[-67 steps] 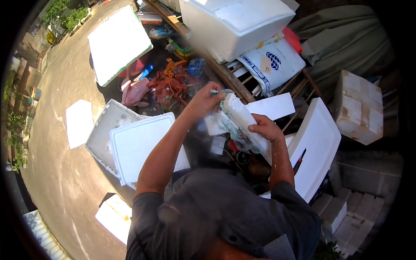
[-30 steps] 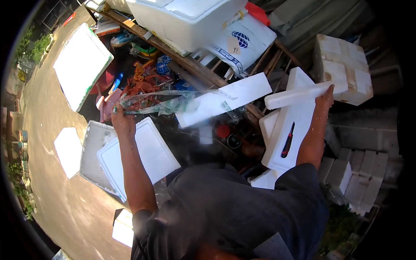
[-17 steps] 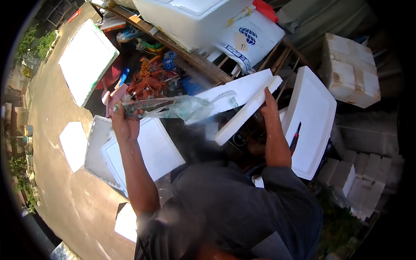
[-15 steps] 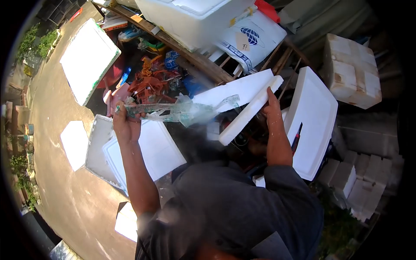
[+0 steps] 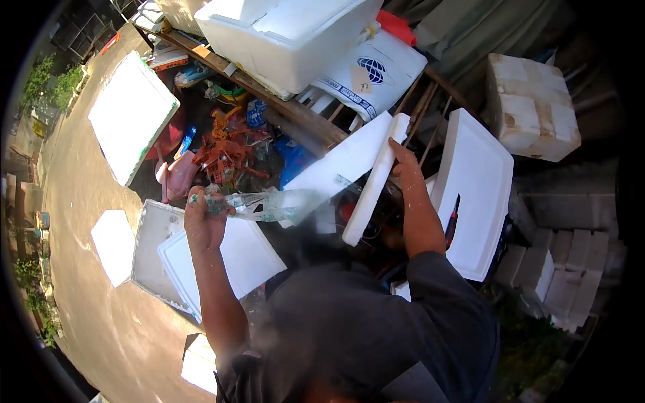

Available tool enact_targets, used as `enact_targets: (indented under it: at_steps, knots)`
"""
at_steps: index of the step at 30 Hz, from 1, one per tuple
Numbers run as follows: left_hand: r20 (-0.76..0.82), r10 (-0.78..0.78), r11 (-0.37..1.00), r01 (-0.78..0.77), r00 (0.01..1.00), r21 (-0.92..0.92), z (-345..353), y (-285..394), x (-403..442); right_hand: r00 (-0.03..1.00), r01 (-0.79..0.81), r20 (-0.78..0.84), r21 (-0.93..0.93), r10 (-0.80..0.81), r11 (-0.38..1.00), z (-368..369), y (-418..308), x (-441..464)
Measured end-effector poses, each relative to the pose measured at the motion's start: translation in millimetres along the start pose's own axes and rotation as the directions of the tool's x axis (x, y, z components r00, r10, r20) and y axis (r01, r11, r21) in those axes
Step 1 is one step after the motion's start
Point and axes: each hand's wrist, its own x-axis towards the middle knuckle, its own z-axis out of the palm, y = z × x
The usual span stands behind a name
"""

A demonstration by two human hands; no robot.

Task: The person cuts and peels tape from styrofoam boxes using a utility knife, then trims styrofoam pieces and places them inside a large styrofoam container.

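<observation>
My left hand (image 5: pixel 205 225) is closed around one end of a crumpled strip of clear packing tape (image 5: pixel 282 203) with green print. The strip stretches right across to a white foam piece, its far end lying against the foam. My right hand (image 5: pixel 405 164) grips a thick, narrow white foam slab (image 5: pixel 376 181) by its upper end, the slab tilted upright. Just left of it is a flat white foam panel (image 5: pixel 336 158); whether the two are joined I cannot tell. A large white foam lid (image 5: pixel 474 195) leans right of my right forearm, with a dark red-handled tool (image 5: pixel 453 221) against it.
Below my left hand sit an open foam box (image 5: pixel 158 245) and a white lid (image 5: pixel 245 248). Orange plastic scraps (image 5: pixel 228 148) lie beyond, beside a wooden rack (image 5: pixel 309 124) bearing a big foam box (image 5: pixel 282 54) and a white sack (image 5: pixel 376 74). A taped foam box (image 5: pixel 531 107) stands right.
My left hand has come slightly lower, and the tape strip looks shorter and more bunched. The foam slab in my right hand has turned steeper. The whole view has shifted a little.
</observation>
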Motion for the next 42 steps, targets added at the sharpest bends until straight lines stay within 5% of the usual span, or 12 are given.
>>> enact_targets:
  at_steps: [9,14,19,21,24,29,35,40,42]
  knots:
    - [0.091,0.029,0.997,-0.035,0.995,0.067,16,5,-23,0.985,-0.052,0.166,0.059,0.041,0.997,24,-6,11]
    - [0.000,0.062,0.997,-0.062,0.998,0.044,-3,22,-42,0.962,0.236,0.078,0.233,-0.260,0.943,25,-31,-18]
    - [-0.222,0.183,0.982,-0.170,0.958,0.076,-100,62,-62,0.930,0.356,-0.056,0.373,-0.362,0.857,-12,-80,-21]
    - [-0.527,0.292,0.957,-0.246,0.798,0.156,-118,81,-65,0.918,0.389,-0.074,0.351,-0.389,0.852,-32,-96,-5]
    - [-0.652,0.383,0.922,-0.308,0.654,0.233,-149,108,-75,0.873,0.483,-0.138,0.382,-0.468,0.787,-46,-116,-7]
    - [-0.309,0.248,0.957,-0.183,0.918,0.226,-110,84,-66,0.857,0.482,-0.097,0.502,-0.506,0.719,-38,-137,-28]
    - [-0.087,0.128,0.979,-0.112,0.988,0.172,-71,19,-27,0.827,0.483,-0.110,0.639,-0.551,0.598,-14,-147,-6]
    - [-0.122,0.015,0.982,0.009,0.992,0.190,-25,11,-30,0.862,0.505,-0.249,0.483,-0.441,0.715,2,-125,7]
    - [-0.154,-0.021,0.986,0.046,0.988,0.161,-29,4,-38,0.867,0.456,-0.317,0.192,-0.385,0.869,16,-108,-25]
